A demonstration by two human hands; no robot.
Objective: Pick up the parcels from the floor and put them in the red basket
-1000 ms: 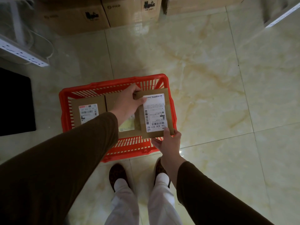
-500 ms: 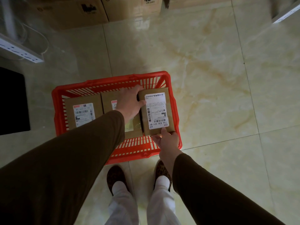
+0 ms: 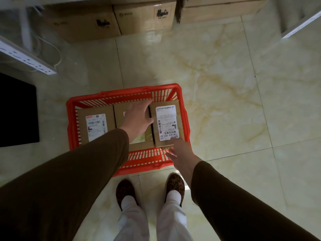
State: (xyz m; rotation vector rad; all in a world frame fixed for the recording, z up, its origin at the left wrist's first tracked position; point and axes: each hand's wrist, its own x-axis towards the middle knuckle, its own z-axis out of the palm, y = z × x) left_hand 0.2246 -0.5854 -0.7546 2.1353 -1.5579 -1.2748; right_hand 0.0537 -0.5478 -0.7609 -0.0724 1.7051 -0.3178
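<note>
Cardboard everywhere: 3 parcels sit side by side in the red basket (image 3: 181,101), the left parcel (image 3: 95,126) against its left wall, the middle parcel (image 3: 139,143) mostly hidden, and the right parcel (image 3: 166,124) snug along the right wall with its long axis running from the far rim to the near rim. Person's left hand (image 3: 138,119) lies flat, fingers spread over the middle parcel and touching the right one's left edge, while the right hand (image 3: 180,152), fingers relaxed and gripping nothing, rests at that parcel's near end. Looks like she's just letting go, and no parcel shows on the visible floor (image 3: 225,84), so both hands are about equally near for pulling out.
</note>
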